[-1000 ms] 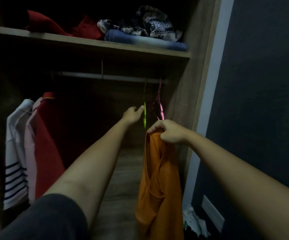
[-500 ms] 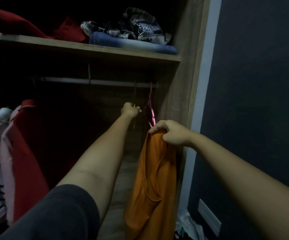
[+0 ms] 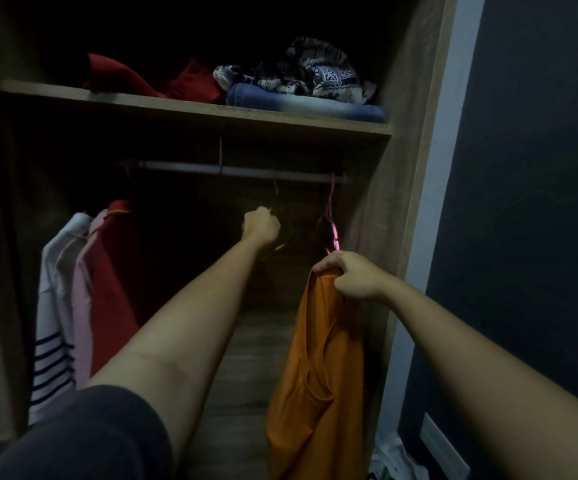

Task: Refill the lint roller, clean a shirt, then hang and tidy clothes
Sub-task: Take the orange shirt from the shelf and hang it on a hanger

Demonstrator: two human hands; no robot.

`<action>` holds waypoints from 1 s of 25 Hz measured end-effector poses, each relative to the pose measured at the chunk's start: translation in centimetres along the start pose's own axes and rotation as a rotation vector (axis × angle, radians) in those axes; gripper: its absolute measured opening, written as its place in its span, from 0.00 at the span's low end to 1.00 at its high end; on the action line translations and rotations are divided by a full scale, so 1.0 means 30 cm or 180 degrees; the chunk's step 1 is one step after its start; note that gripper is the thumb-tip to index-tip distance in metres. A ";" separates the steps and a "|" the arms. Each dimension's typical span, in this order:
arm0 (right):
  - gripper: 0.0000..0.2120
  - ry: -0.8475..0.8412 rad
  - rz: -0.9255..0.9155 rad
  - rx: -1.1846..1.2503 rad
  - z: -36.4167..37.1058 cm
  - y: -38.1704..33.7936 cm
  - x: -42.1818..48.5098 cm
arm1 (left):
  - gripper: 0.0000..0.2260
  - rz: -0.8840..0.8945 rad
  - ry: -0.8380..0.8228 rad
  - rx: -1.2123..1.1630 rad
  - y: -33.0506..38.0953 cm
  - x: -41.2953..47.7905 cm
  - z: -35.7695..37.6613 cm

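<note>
Fisting round the green hanger [image 3: 281, 245], the left hand [image 3: 261, 225] is now gripping it with all fingers curled shut, just below the rail [image 3: 183, 167] and right of the rail's middle. A second ago those fingers were only reaching out and brushing the hanger, which was hanging straight. Its thin hook is still reaching up toward the rail in the dim light, while its bright lower edge is now poking out tilted beneath the fist. Further right, near the rail's right end, the pink hanger [image 3: 333, 232] is hanging by its hook as before. Below the rail and right again, the right hand [image 3: 353, 278] is still clamping the bunched upper edge of the orange top [image 3: 315, 358] between fingers and thumb. This garment is dangling straight down from that hand, well below the rail.
</note>
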State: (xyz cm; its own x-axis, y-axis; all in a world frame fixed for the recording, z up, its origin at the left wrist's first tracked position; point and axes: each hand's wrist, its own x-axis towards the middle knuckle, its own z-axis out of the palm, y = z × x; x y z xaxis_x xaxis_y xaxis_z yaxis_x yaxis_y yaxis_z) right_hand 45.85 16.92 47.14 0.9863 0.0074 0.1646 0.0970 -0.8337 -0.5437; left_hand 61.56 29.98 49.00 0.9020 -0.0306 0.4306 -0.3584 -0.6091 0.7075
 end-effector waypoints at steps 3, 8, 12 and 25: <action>0.24 0.0040 -0.0013 0.0116 -0.006 -0.015 0.002 | 0.10 0.0057 0.0092 0.0036 0.003 -0.012 -0.017; 0.24 0.0240 0.0006 0.0079 -0.019 -0.006 0.002 | 0.12 0.0093 0.0282 -0.0095 0.011 -0.014 -0.067; 0.26 0.0452 0.0065 0.0073 0.008 0.000 0.023 | 0.14 0.0144 0.0476 -0.0028 -0.129 -0.113 -0.099; 0.29 0.0633 0.0297 0.0294 0.104 -0.066 0.154 | 0.07 0.0482 0.0702 -0.0998 -0.759 -0.463 -0.521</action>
State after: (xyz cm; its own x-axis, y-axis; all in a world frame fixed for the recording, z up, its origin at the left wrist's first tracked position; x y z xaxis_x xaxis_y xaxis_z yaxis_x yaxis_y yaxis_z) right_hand 50.65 20.33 46.40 0.9469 -0.1839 0.2639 0.0274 -0.7715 -0.6357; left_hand 53.44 56.66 35.67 0.7724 0.0900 0.6288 -0.5700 -0.3387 0.7486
